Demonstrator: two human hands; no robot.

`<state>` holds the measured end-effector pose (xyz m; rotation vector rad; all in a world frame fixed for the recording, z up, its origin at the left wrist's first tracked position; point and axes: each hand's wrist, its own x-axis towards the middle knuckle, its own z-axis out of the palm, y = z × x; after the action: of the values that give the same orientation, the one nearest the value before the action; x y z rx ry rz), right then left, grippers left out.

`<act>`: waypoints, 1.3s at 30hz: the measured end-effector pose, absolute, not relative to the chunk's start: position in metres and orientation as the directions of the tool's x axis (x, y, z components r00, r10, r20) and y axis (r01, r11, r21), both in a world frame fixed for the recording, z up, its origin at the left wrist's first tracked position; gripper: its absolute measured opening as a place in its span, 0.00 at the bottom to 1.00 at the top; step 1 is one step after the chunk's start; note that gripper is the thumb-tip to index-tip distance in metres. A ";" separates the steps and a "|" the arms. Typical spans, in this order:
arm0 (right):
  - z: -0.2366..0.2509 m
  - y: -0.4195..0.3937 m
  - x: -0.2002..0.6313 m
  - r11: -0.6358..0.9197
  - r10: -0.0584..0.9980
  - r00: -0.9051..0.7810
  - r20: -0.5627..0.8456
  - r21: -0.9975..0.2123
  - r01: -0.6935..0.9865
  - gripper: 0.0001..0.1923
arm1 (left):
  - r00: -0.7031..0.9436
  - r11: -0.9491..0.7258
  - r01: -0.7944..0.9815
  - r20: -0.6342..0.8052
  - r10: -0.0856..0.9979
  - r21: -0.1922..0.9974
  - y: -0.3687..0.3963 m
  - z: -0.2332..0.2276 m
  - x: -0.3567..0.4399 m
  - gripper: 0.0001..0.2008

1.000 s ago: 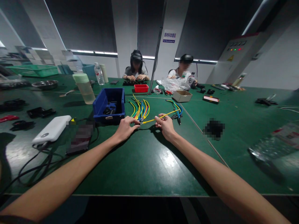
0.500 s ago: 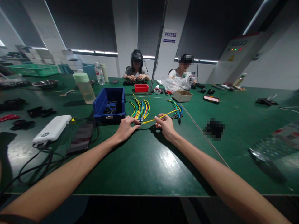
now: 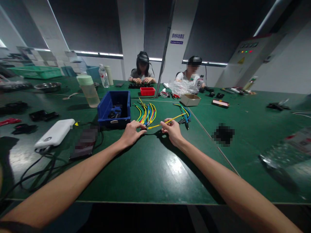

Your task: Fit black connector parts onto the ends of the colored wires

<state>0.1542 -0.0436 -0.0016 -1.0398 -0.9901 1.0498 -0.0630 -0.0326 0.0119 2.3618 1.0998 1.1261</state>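
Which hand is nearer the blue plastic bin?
Left. The left hand lies just in front of the blue plastic bin; the right hand, pinching a yellow wire, is farther right.

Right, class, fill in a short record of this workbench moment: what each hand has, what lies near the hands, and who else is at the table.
left hand: fingertips at the near end of the yellow wire
right hand: pinches the same wire farther along
near hands: bundle of coloured wires; blue bin
left side: white power bank; pale green-lidded bottle
surface: green table
others: two people seated at the far edge
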 end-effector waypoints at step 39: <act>0.003 -0.048 0.151 0.182 0.972 0.173 0.159 -0.975 -0.127 0.21 | 0.424 -0.662 0.519 0.510 0.748 0.540 -0.033 0.013 -0.063 0.04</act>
<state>0.1511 -0.0476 0.0031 -1.0535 -1.0652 1.0302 -0.0632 -0.0334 0.0132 2.3818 1.0961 1.0828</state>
